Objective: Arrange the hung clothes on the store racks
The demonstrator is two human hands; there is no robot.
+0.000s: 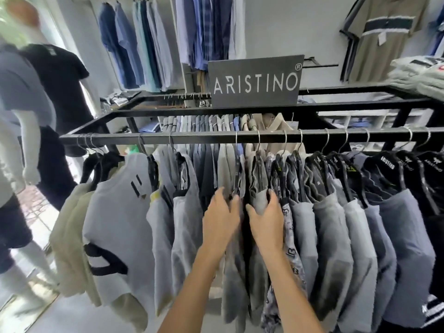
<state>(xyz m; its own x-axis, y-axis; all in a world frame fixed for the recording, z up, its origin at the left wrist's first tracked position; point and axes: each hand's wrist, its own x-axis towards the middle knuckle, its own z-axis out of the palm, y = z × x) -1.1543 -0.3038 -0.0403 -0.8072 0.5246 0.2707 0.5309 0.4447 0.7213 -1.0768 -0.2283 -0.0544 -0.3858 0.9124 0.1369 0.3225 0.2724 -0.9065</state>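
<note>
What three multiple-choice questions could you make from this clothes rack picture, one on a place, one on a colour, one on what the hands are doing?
1. Where does the dark rectangular ARISTINO sign stand?
A. On top of the black metal rack frame
B. On the floor
C. On the mannequin

2. What colour is the wall-hung polo shirt with a dark chest band at upper right?
A. Red
B. Khaki
C. Bright yellow

3. What are the left hand and right hand doing?
A. Hanging idle
B. Holding a phone
C. Gripping hung grey shirts at mid-rail

Answers: 1 A, the sign rises from the frame's top bar. 2 B, its body is khaki. 3 C, the fingers of both hands curl into the fabric below the hangers.
</note>
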